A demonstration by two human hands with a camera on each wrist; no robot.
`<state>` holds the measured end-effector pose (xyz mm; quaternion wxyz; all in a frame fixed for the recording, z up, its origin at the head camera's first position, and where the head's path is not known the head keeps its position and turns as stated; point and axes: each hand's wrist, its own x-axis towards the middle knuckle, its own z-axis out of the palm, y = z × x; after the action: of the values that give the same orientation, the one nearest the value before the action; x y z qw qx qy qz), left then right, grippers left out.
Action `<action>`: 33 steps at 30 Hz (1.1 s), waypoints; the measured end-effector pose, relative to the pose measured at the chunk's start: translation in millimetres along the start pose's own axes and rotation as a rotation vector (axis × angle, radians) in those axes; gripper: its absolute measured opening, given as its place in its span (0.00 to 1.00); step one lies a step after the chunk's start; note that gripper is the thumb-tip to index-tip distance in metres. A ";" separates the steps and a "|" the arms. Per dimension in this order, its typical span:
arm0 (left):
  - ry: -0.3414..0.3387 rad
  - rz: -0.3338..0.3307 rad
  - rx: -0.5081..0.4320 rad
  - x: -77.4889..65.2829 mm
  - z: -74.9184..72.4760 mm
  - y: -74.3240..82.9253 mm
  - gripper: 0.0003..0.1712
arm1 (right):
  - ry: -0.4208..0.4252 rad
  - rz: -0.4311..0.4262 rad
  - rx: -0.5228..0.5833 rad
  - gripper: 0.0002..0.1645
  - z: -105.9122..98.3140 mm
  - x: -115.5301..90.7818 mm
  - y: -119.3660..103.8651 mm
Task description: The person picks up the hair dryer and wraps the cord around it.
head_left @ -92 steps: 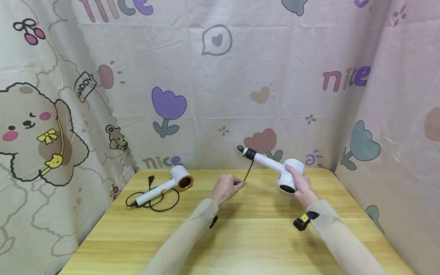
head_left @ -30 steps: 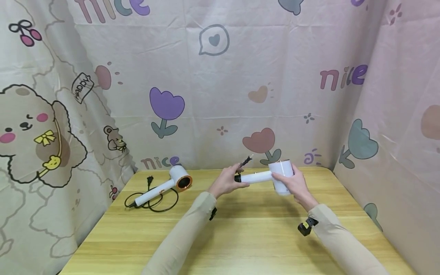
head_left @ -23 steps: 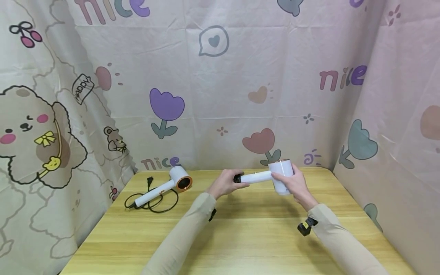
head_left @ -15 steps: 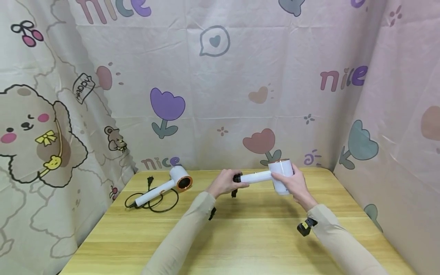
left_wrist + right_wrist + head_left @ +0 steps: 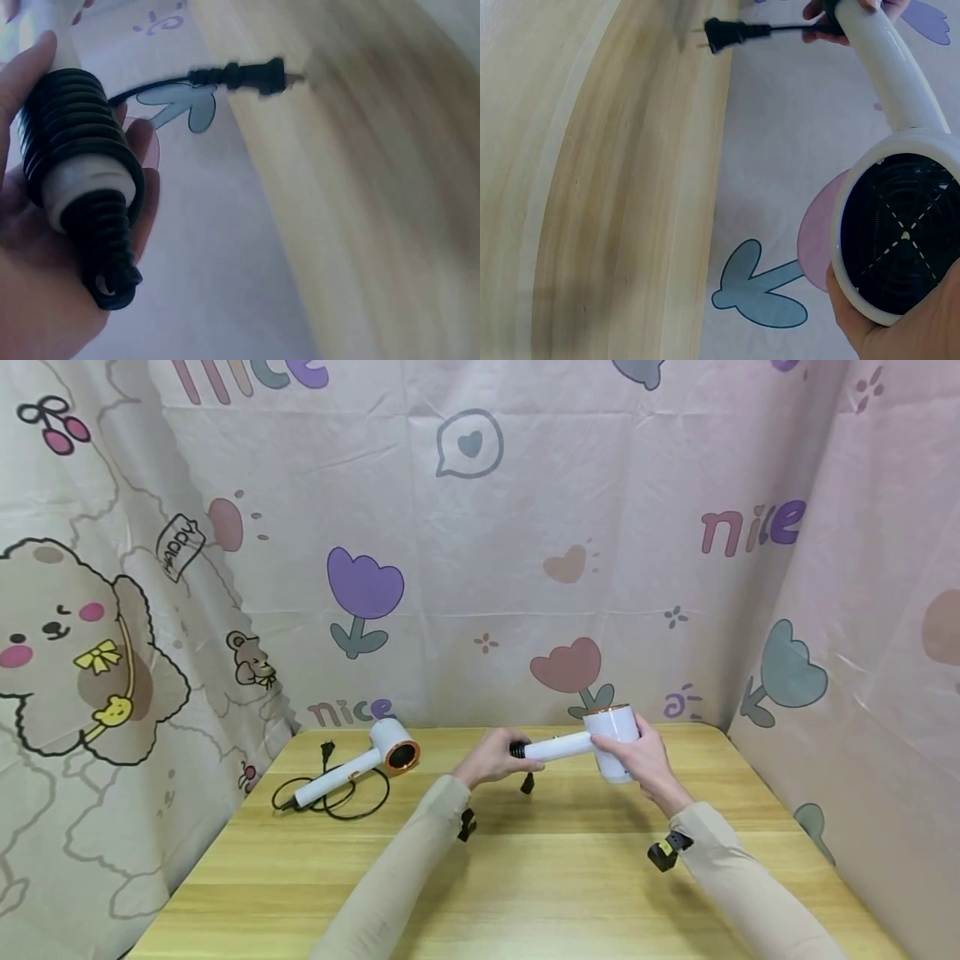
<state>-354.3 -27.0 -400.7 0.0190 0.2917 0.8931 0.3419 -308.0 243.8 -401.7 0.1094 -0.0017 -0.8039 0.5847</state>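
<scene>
Seeing the plug (image 5: 527, 783) drop below our left grip (image 5: 493, 757), we judge the winding nearly done. This grip curls around the cord coil (image 5: 71, 124); our right grip (image 5: 651, 762) clasps the hair dryer (image 5: 606, 727) above the bench (image 5: 555, 893).

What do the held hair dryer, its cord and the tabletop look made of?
Held hair dryer: probably hard plastic, smooth and white, with a sheen along its handle. Cord: smooth black, likely rubber or plastic, bending in tight coils. Tabletop: wood or wood-look laminate, pale with streaky grain.
</scene>
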 end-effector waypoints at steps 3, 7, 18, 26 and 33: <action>-0.054 -0.023 -0.105 0.4 3.6 -1.0 0.19 | -0.011 0.024 0.002 0.51 -1.3 0.5 1.0; -0.116 -0.031 -0.191 1.8 9.8 -2.8 0.18 | -0.031 0.071 0.014 0.51 -2.4 2.1 4.1; -0.161 -0.048 -0.183 2.6 30.4 -15.1 0.18 | -0.054 0.141 0.020 0.51 4.1 5.7 24.2; -0.192 -0.080 -0.081 1.9 47.4 -28.5 0.19 | -0.068 0.218 0.051 0.52 15.0 9.2 50.5; -0.206 -0.101 0.019 2.1 57.6 -28.0 0.19 | -0.067 0.247 0.050 0.50 17.7 8.2 60.8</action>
<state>-356.9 -8.0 -461.8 0.1250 0.2801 0.9033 0.3001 -326.8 247.5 -462.7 0.0096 -0.0782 -0.7858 0.6134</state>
